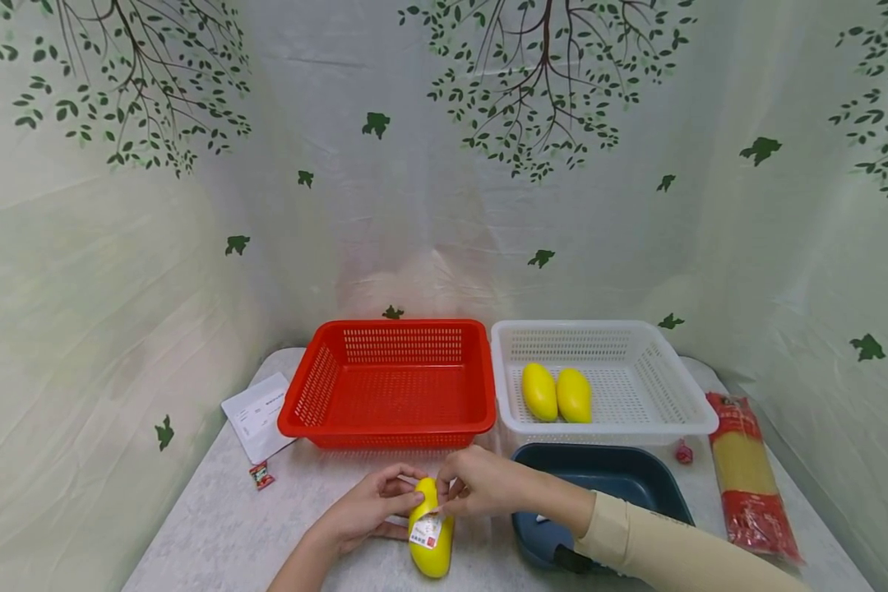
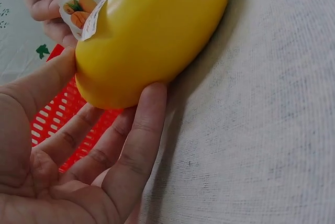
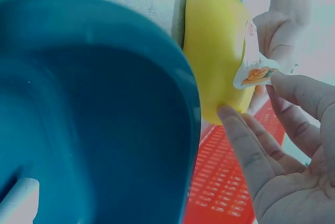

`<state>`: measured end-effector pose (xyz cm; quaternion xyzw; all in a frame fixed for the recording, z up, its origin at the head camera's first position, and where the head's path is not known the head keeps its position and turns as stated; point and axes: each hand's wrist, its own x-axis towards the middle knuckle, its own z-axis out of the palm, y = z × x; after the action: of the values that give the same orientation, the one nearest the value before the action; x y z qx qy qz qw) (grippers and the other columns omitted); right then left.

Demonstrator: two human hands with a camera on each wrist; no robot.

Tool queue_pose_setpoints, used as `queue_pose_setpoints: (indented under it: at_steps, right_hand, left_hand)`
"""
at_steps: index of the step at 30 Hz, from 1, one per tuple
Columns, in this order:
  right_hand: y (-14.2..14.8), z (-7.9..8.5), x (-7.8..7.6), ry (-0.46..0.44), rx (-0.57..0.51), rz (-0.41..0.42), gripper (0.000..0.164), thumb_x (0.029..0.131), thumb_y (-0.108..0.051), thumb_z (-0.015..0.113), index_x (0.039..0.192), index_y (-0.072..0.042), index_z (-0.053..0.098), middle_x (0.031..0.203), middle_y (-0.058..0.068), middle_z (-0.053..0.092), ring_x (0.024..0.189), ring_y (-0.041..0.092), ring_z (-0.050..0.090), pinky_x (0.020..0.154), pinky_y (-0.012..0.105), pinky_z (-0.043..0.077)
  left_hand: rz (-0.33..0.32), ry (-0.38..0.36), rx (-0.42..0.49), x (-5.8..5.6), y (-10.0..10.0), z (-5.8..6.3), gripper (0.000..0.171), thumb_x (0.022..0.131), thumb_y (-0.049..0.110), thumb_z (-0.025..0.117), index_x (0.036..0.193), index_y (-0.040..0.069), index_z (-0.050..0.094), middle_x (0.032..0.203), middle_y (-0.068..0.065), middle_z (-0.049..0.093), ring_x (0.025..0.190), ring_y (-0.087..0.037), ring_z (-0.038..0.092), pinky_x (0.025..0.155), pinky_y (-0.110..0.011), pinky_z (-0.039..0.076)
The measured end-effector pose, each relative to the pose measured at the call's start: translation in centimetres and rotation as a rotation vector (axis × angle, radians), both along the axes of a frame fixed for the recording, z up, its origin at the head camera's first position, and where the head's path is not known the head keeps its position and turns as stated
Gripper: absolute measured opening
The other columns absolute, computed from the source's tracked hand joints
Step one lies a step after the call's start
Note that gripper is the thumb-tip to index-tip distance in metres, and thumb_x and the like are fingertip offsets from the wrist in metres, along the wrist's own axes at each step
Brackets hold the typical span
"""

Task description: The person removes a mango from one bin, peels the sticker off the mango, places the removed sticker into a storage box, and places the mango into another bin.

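A yellow mango lies on the table in front of the red basket. My left hand grips one end of it between thumb and fingers. From the right, my right hand pinches the edge of a white sticker on the fruit. In the left wrist view, part of the sticker stands off the yellow skin. The right wrist view shows its orange fruit print at the thumb, while the other end lies on the mango. A fingertip of the right hand touches the mango.
A red basket stands behind the hands. Beside it, a white basket holds two yellow mangoes. Below the right forearm is a dark blue basin. A red-and-yellow packet, papers and small wrapped sweets lie around.
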<state>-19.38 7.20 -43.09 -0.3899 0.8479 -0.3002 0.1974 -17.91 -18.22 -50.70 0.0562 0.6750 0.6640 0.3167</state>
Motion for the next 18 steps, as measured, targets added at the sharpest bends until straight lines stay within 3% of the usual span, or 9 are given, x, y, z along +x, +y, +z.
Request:
queue_pose_setpoints:
  at_steps: [7, 18]
  right_hand:
    - [0.15, -0.32, 0.12, 0.045, 0.004, -0.001, 0.008, 0.094, -0.019, 0.084, 0.092, -0.015, 0.078, 0.095, -0.004, 0.072, 0.085, -0.005, 0.063, 0.083, 0.015, 0.060]
    - [-0.06, -0.11, 0.36, 0.070, 0.004, -0.025, 0.010, 0.093, -0.023, 0.085, 0.090, -0.019, 0.077, 0.095, -0.009, 0.075, 0.087, -0.006, 0.068, 0.082, 0.014, 0.058]
  left_hand:
    - [0.019, -0.014, -0.011, 0.08, 0.21, 0.40, 0.048, 0.102, 0.023, 0.076, 0.144, 0.004, 0.061, 0.117, -0.009, 0.069, 0.102, -0.021, 0.072, 0.085, -0.045, 0.068]
    - [0.006, -0.004, 0.021, 0.07, 0.06, 0.56, 0.046, 0.102, 0.021, 0.076, 0.142, 0.006, 0.061, 0.118, -0.008, 0.068, 0.104, -0.022, 0.072, 0.085, -0.045, 0.068]
